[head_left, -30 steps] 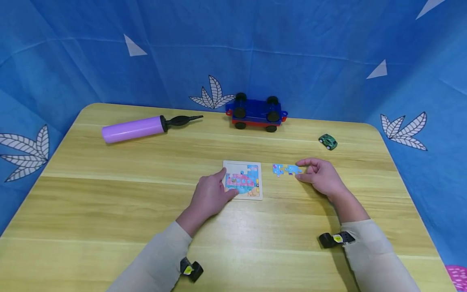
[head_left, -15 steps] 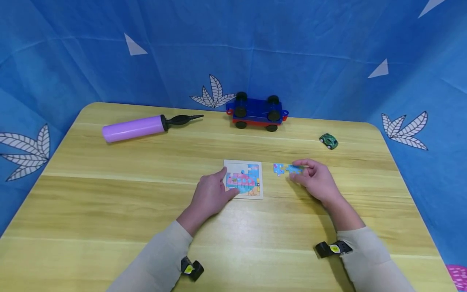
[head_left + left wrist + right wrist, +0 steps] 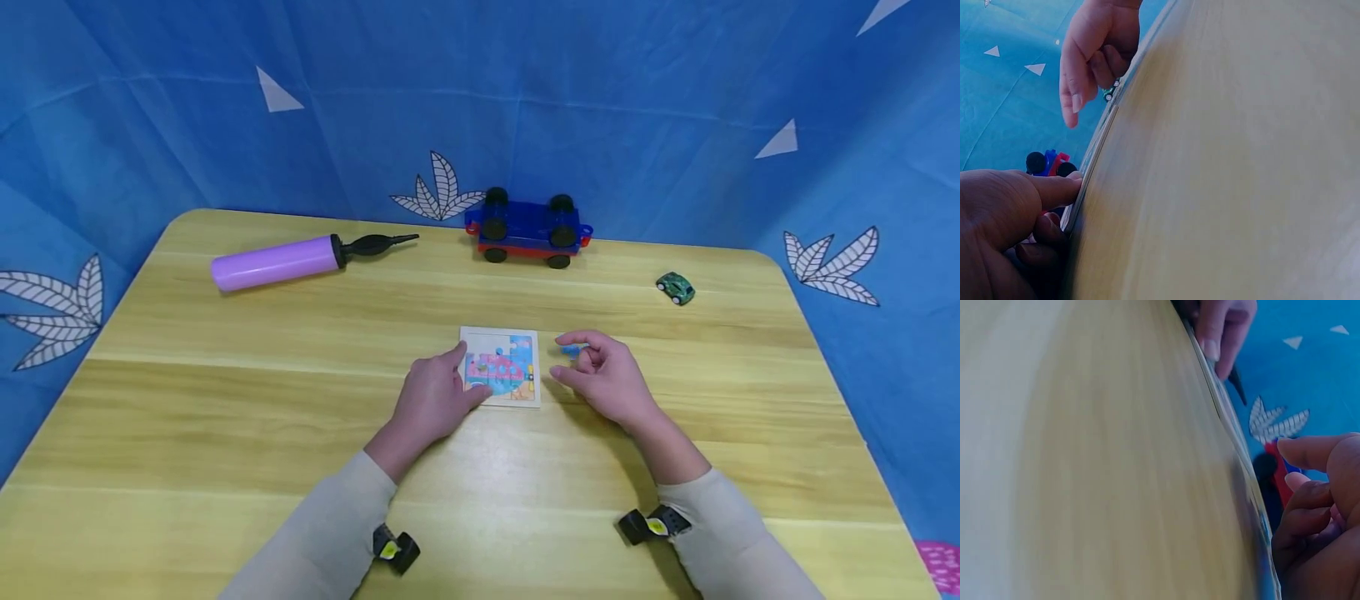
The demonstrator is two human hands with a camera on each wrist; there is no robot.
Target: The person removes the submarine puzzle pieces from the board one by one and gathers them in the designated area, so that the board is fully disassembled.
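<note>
The table (image 3: 225, 400) wears a pale wood grain, smooth, with a soft sheen at the lower middle of the frame. Filling the top, the curtain (image 3: 390, 58) looks like matt cloth, lightly creased. The pump (image 3: 277, 265), upper left, seems smooth plastic with a slight gloss. I'd call the wagon (image 3: 528, 218), upper middle, shiny hard plastic. The puzzle (image 3: 484, 344) at centre has a smooth printed face, wood or card, I can't tell. Bottom, the sleeves (image 3: 315, 533) are matt cloth.

Blue puzzle piece (image 3: 572, 351) — mostly hidden by right hand (image 3: 609, 377), both sleeves (image 3: 311, 533) — cut off at bottom edge
</note>
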